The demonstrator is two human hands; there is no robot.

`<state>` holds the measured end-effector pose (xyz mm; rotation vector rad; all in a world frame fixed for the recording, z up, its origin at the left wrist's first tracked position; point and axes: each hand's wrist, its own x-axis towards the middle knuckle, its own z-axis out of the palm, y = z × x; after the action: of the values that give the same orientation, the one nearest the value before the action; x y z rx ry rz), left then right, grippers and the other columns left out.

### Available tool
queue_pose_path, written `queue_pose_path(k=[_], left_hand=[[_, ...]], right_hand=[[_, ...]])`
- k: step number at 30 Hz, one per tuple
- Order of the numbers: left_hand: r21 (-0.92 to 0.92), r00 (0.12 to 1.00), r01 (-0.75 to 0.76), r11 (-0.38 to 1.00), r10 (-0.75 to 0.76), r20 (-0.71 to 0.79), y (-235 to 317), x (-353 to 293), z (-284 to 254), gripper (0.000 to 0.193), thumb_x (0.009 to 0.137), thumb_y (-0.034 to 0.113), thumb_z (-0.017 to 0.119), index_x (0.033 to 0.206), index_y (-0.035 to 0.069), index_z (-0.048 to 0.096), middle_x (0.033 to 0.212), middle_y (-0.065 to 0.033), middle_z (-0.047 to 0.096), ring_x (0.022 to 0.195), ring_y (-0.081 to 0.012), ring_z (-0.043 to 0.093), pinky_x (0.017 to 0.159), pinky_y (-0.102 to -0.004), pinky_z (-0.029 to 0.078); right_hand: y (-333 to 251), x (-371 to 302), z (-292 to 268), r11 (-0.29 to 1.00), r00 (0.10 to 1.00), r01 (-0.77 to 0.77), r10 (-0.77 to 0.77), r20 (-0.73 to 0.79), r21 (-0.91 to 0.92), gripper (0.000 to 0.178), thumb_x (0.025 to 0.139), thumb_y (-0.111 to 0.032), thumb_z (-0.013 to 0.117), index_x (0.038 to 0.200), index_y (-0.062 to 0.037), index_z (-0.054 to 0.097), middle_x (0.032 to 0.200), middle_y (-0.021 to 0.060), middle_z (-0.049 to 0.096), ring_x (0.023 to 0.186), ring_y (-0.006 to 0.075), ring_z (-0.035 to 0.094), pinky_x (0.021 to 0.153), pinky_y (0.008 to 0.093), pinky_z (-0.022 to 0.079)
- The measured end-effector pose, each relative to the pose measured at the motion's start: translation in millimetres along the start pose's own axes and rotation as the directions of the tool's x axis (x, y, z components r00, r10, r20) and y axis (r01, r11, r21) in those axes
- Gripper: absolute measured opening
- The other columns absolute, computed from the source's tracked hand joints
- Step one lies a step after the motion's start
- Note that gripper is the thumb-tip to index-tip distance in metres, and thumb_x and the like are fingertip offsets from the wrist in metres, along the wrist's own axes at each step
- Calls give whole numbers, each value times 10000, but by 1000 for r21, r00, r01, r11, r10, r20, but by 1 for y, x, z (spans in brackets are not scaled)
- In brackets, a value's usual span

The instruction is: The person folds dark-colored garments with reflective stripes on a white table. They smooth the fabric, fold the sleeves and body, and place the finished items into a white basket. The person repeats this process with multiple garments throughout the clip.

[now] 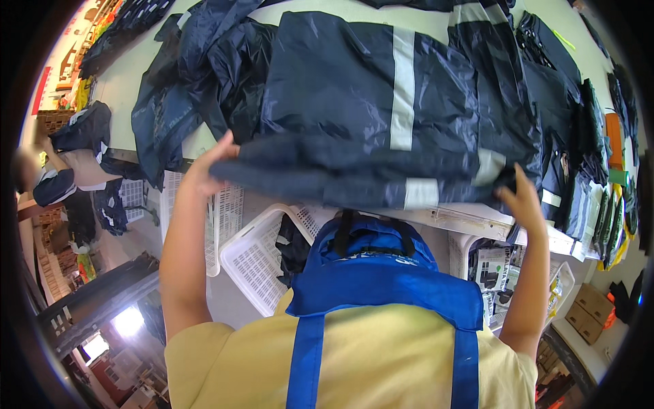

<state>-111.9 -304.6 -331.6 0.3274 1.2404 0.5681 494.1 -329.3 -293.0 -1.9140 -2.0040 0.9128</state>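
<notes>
Both my hands grip the near edge of a dark navy garment (334,88) at the table's (470,217) front.
My left fingers (226,144) pinch the left end of the blurred, raised fold (306,170), and my right fingers (522,178) pinch its right end, so the fold stretches between them; the rest of the garment lies spread behind it on the table, a pale strip (402,88) running down it. More dark garments (225,61) are bunched to its left, and a white basket (235,252) sits tilted below the table edge, beside my blue apron (381,290).
</notes>
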Motion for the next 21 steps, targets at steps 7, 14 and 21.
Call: queue_pose_path(k=[7,14,21], left_hand=[[461,914,-147,875,298,-275,42,95,46,229,865,367,660,912,152,597,668,61,494,527,-59,408,455,-202,314],[669,604,-426,609,742,-291,18,96,71,498,904,320,610,1256,-15,496,1154,-154,614,1058,-196,581,907,-293,430],[812,517,-385,439,831,-204,-37,96,43,378,914,302,597,1109,-22,593,920,-133,658,817,-223,589,796,-295,451]], right_hand=[[59,143,48,953,988,-116,81,-134,-278,491,864,-317,621,1170,38,477,1070,283,607,1034,431,570,876,448,463],[51,97,66,874,878,-244,16,-478,-419,475,902,-382,551,1256,-70,496,1182,181,583,1088,354,560,905,462,430],[137,-12,77,875,893,-230,16,-450,-425,201,917,-239,551,892,-48,607,879,123,632,886,315,589,956,402,382]])
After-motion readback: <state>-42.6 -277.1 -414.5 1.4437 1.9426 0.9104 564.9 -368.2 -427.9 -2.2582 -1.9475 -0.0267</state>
